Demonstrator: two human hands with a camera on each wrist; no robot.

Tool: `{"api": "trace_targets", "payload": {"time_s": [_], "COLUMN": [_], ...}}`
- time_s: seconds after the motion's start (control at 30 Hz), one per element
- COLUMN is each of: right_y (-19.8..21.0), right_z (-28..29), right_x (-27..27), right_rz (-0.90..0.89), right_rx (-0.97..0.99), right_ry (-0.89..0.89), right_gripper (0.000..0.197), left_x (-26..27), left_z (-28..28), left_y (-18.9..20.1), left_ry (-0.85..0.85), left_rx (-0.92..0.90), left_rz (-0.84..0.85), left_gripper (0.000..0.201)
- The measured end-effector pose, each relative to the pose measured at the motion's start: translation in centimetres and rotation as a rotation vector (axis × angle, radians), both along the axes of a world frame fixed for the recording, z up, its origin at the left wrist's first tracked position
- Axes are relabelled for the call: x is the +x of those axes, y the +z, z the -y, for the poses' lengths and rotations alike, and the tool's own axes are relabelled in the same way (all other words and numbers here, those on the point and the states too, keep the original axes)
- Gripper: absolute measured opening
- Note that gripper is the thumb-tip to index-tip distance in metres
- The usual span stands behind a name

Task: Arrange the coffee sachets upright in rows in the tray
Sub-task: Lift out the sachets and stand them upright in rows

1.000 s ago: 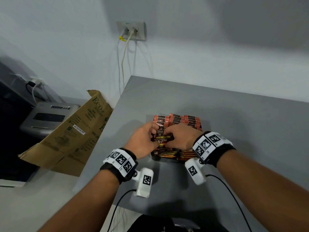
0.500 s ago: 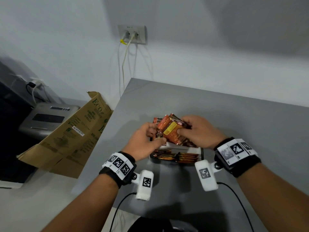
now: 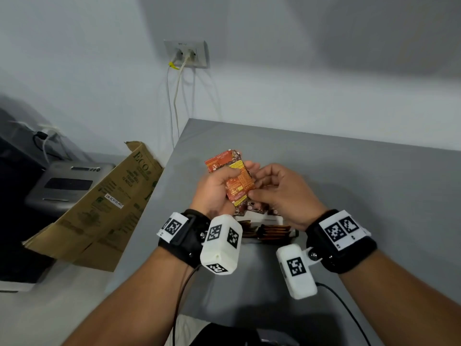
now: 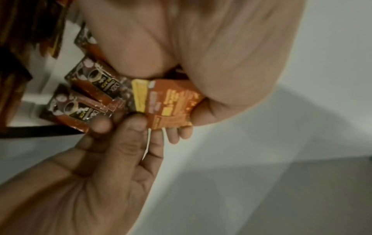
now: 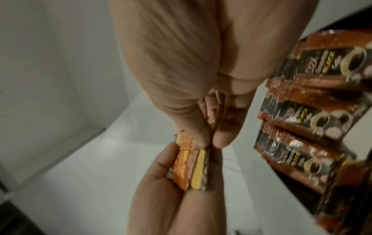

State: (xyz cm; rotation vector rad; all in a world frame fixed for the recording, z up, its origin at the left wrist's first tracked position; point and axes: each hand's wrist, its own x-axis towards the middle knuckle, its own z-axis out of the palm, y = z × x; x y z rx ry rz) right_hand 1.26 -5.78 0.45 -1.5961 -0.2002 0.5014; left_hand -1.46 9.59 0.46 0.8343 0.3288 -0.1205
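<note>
1. Both forearms are bare — no sleeves.
2. Each wrist wears a black strap (image 3: 185, 242) bearing white plates printed with black square markers.
3. A white box-shaped camera housing (image 3: 220, 244) hangs from each strap, marker-tagged too.
4. A thin black cable (image 3: 346, 310) trails from each housing.

Glossy foil sachets (image 3: 238, 182) — matt grey table (image 3: 349, 186), brown cardboard (image 3: 104, 208).

Looks like an office or a back room. Plain grey table (image 3: 349, 186) against a bare pale wall (image 3: 299, 83), with a wall socket (image 3: 185, 54) and two white cables (image 3: 172, 101). Beside the table, a grey printer (image 3: 67, 183) and a flattened cardboard box (image 3: 99, 208).
</note>
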Motion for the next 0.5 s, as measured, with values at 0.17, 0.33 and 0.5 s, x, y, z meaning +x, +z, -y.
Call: {"api": "trace_targets", "payload": {"time_s": [0.17,0.33,0.5], "right_y": [0.1,-0.2,-0.1], "right_z": [0.1,-0.3,-0.8], "right_x": [-0.4,-0.8,-1.0], "right_rz": [-0.009,0.108,0.192], "right_rx": [-0.034,-0.199,-0.202], "right_ry": [-0.058,-0.024,-0.126], "right_gripper": [0.029,0.026,0.010], "left_x": [-0.2,-1.0,-1.1], "left_z": [0.4,1.1,0.9], "left_y": [-0.4,-0.3,-0.2], "left_ry": [0.146,0.131,0.164], "left_rx": [0.134,0.216,0.164], "left_rz": [-0.069,-0.033,-0.119], "left_gripper": [0.029,0.016,0.046]}}
